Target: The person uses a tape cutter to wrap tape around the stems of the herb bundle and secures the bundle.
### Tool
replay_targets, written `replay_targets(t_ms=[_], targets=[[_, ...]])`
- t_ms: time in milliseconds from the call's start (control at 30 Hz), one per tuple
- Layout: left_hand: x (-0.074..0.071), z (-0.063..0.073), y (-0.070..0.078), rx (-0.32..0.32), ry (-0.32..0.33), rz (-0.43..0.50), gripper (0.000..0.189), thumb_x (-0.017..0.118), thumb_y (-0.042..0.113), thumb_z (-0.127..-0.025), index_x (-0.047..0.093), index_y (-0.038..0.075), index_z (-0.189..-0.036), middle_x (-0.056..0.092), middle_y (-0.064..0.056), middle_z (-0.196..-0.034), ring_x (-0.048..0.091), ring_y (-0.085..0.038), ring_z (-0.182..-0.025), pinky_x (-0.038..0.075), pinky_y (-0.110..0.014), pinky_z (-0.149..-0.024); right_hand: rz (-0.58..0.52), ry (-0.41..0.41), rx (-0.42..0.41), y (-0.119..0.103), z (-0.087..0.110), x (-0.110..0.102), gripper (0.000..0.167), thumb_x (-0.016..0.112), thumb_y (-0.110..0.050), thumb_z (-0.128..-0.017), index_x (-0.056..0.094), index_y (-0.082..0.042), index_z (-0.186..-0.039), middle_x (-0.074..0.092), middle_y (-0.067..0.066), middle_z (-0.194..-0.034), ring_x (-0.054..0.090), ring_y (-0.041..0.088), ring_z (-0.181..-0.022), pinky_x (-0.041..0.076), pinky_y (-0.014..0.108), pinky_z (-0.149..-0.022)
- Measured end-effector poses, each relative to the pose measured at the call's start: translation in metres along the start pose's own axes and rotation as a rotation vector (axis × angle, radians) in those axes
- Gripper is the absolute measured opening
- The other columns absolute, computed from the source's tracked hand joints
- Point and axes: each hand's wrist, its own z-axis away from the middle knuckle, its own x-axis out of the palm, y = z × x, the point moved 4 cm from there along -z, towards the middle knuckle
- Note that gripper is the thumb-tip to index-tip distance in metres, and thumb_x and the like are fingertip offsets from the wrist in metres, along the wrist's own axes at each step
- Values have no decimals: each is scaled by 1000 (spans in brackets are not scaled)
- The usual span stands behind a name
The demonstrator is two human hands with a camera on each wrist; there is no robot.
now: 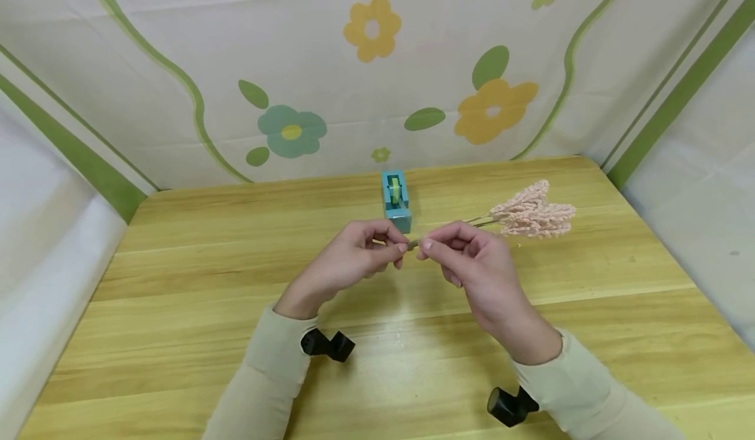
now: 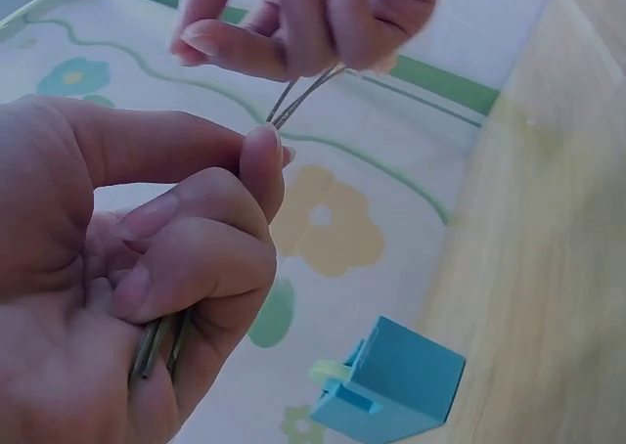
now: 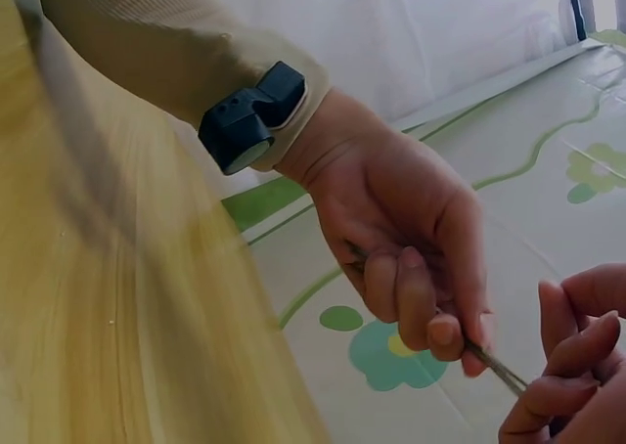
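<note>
Pale pink artificial flowers [image 1: 533, 212] on thin stems [image 1: 483, 221] are held across the front of the body, heads to the right. My left hand [image 1: 362, 256] pinches the stems between thumb and forefinger. Its other fingers curl around the stem ends [image 2: 155, 351] in the palm. The right hand [image 1: 472, 263] is close beside it, thumb and fingertips together just above the stems, which run behind its lower fingers. Whatever lies between those fingertips is hidden. Beyond the hands stands a blue tape dispenser [image 1: 401, 220] with a greenish roll of tape [image 1: 395, 189].
The wooden table [image 1: 177, 309] ends at a white cloth backdrop [image 1: 224, 27] printed with flowers. White cloth also hangs at both sides. Black camera mounts on the left wrist [image 1: 327, 345] and right wrist [image 1: 512, 406] stick out inward over the table.
</note>
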Motion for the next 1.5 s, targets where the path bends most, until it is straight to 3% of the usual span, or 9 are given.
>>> replay_targets(t_ms=[267, 467, 633, 800, 1167, 1300, 1500], targets=[[-1, 2, 1, 26, 36, -18, 9, 66, 15, -107, 73, 10, -105, 69, -3, -87, 31, -13, -50, 30, -24, -52, 28, -9, 8, 11, 3, -1, 9, 75, -8, -101, 78, -15, -96, 81, -3, -87, 41, 8, -57, 34, 21, -54], [0, 4, -3, 58, 21, -45, 16, 66, 21, -108, 69, 13, -95, 68, -3, -91, 32, -15, -52, 31, -25, -54, 41, -16, 7, 15, 5, 0, 6, 75, -10, -101, 77, -14, -97, 80, -3, -89, 41, 8, -58, 35, 22, -54], [0, 4, -6, 82, -9, -34, 14, 67, 16, -107, 72, 12, -95, 68, -4, -92, 33, -15, -52, 32, -24, -55, 36, -18, 8, 18, 4, 0, 5, 75, -11, -102, 77, -13, -98, 81, -2, -90, 41, 8, -58, 35, 22, -54], [1, 5, -7, 73, -37, -51, 11, 65, 13, -108, 75, 11, -102, 69, -5, -91, 34, -14, -52, 33, -23, -55, 25, -6, 28, 22, 2, -1, 6, 75, -11, -102, 76, -14, -97, 81, -4, -89, 42, 7, -59, 37, 21, -56], [0, 3, -4, 76, 71, -73, 10, 68, 11, -106, 76, 8, -99, 68, -3, -85, 51, -17, -57, 34, -25, -57, 41, 5, 59, 34, -1, -1, 8, 75, -10, -101, 76, -15, -96, 80, -4, -88, 44, 7, -60, 39, 21, -57], [1, 2, -6, 62, 70, -62, 10, 69, 11, -105, 77, 8, -99, 68, -3, -84, 52, -18, -58, 34, -25, -56, 69, -7, 59, 38, 2, -1, 10, 73, -7, -102, 77, -15, -96, 80, -4, -89, 44, 7, -59, 39, 21, -57], [1, 3, -11, 19, 49, -67, 11, 69, 11, -103, 79, 8, -99, 69, -1, -81, 41, -15, -56, 31, -24, -53, 115, -20, 67, 47, 7, -2, 4, 76, -12, -101, 76, -9, -101, 81, -4, -89, 44, 5, -56, 37, 21, -53]])
